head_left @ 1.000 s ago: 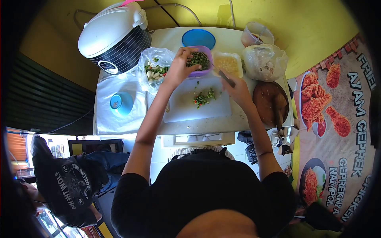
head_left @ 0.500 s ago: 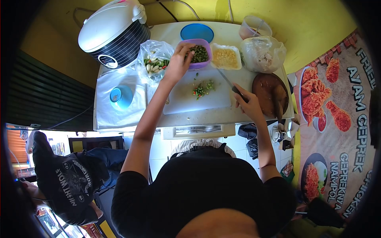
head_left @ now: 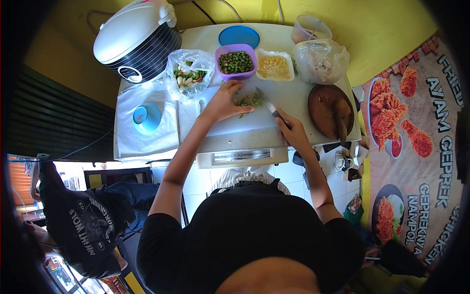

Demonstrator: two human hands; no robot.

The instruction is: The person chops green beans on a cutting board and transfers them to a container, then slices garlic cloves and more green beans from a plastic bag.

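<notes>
My right hand (head_left: 293, 131) is closed round the dark handle of a knife (head_left: 270, 105), whose blade points up and left over a white cutting board (head_left: 259, 123). Beside the blade lies a small pile of chopped green and red pieces (head_left: 250, 101). My left hand (head_left: 225, 102) reaches over the pile's left side, fingers and thumb apart. Just above it stands a purple container (head_left: 236, 76) holding chopped green pieces. To that container's right sits a white tray (head_left: 275, 67) of pale yellow bits. A plastic bag (head_left: 190, 76) with chillies and garlic is left of the purple container.
A rice cooker (head_left: 134, 41) stands at the back left, above a blue cup (head_left: 147, 118). A blue lid (head_left: 238, 37) lies at the back. At the right are a bagged item (head_left: 321, 61) and a brown mortar with a pestle (head_left: 320, 110). Another person (head_left: 85, 215) is at lower left.
My left hand has left the purple container and come down to the chopped pile, its fingers spread. The knife in my right hand has shifted left and down, nearer the pile.
</notes>
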